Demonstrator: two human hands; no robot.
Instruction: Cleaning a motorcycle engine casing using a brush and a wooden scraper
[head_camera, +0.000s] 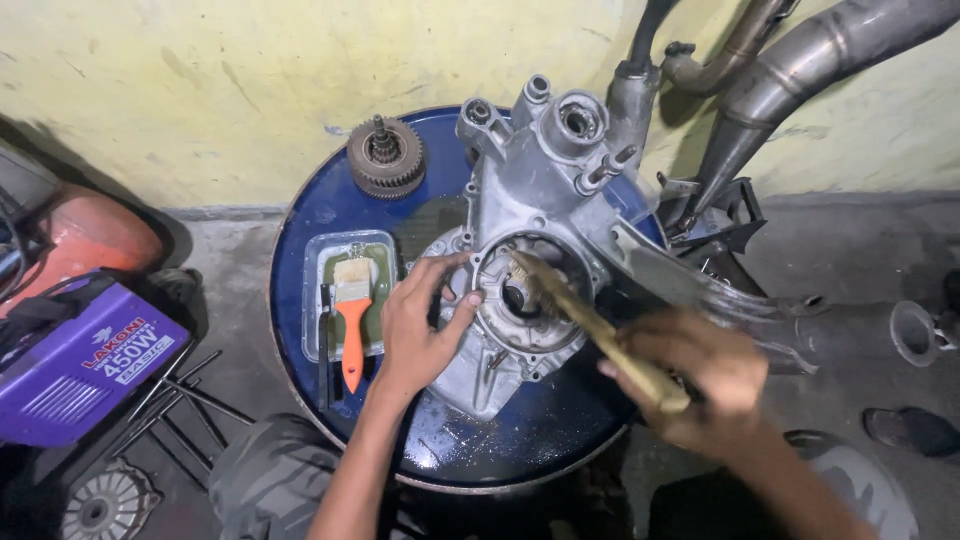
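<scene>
A grey metal engine casing lies on the top of a blue drum. My left hand rests on the casing's left edge, fingers spread beside its round opening. My right hand grips the wooden handle of a paintbrush, blurred by motion. The bristles reach into the round opening.
A clear tray on the drum holds an orange-handled brush. A rusty gear sits at the drum's far edge. A purple machine and thin rods lie at left. Exhaust pipes lean on the yellow wall.
</scene>
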